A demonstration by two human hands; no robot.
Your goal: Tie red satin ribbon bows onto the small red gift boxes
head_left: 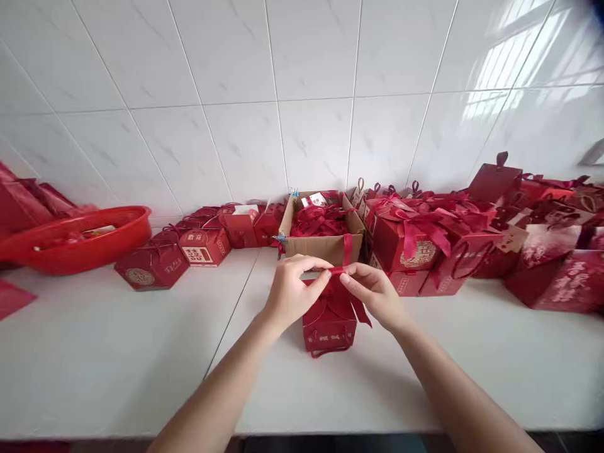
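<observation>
A small dark red gift box (329,330) with pale lettering stands on the white counter in front of me. Just above its top, my left hand (298,286) pinches a red ribbon (336,270) between thumb and fingers. From the other side my right hand (372,290) grips the same ribbon, a short stretch of it showing between the two hands. One ribbon tail hangs down at the box's right side. A cord handle lies against the front base of the box. My fingers hide part of the box top.
Behind the hands stands an open cardboard box (323,245) full of red ribbons. Finished-looking red gift boxes (415,245) are stacked at the right. More boxes (204,245) line the wall at the left, beside a red plastic basket (108,245). The tiled wall (236,145) bounds the back.
</observation>
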